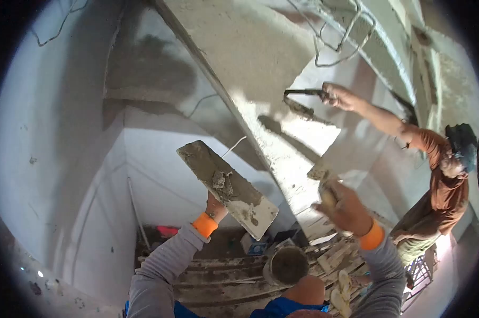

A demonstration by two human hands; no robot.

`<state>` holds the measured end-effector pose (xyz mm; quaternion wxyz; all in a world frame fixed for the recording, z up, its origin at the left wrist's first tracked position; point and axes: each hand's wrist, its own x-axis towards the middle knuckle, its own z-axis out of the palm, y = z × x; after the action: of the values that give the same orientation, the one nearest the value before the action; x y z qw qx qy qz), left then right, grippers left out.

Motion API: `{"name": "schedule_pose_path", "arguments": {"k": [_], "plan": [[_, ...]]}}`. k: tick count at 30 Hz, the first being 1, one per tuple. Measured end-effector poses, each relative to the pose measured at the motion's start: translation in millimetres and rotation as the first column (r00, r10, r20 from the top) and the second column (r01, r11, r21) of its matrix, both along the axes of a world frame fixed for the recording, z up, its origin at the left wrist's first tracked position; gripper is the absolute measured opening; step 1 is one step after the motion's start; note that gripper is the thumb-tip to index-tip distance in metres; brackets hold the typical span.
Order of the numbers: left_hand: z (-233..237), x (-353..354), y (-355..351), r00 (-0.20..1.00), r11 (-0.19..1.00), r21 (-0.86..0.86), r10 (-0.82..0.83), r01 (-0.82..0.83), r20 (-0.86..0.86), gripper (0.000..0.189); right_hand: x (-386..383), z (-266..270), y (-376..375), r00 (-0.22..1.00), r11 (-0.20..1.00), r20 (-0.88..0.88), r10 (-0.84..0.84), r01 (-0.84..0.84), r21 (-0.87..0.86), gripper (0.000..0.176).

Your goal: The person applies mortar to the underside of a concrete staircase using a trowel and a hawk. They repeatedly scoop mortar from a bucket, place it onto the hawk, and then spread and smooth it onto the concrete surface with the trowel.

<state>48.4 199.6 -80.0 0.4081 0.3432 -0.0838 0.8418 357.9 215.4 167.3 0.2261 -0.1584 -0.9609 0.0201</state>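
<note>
My left hand (216,208), mostly hidden under the board, grips a long rectangular plasterer's hawk (254,216) from below. A lump of wet grey mortar (222,184) sits on the hawk, with more mortar smeared over its upper part. My right hand (349,211) is closed around the handle of a trowel (328,195). The trowel's blade is hard to make out near the lower part of the sloping plastered surface (260,58). Both my wrists have orange cuffs.
At right, a co-worker (443,185) reaches a trowel (303,109) up to the same surface. Below me a bucket (289,264) of mortar stands on wooden planks (213,278). Bent wires (351,37) hang at the top. A white wall (54,175) stands at left.
</note>
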Motion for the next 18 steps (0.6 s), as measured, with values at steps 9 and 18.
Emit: {"name": "schedule_pose_path", "arguments": {"k": [9,18], "plan": [[36,4,-24,0.834,0.872,-0.134,0.389,-0.47,-0.392,0.028,-22,145,-57,0.962,0.765,-0.264,-0.073,0.224,0.604,0.025],[64,3,-56,0.336,0.58,0.08,0.572,-0.811,-0.748,0.04,-39,225,-128,0.879,0.088,-0.173,-0.443,0.235,0.968,0.035]]}}
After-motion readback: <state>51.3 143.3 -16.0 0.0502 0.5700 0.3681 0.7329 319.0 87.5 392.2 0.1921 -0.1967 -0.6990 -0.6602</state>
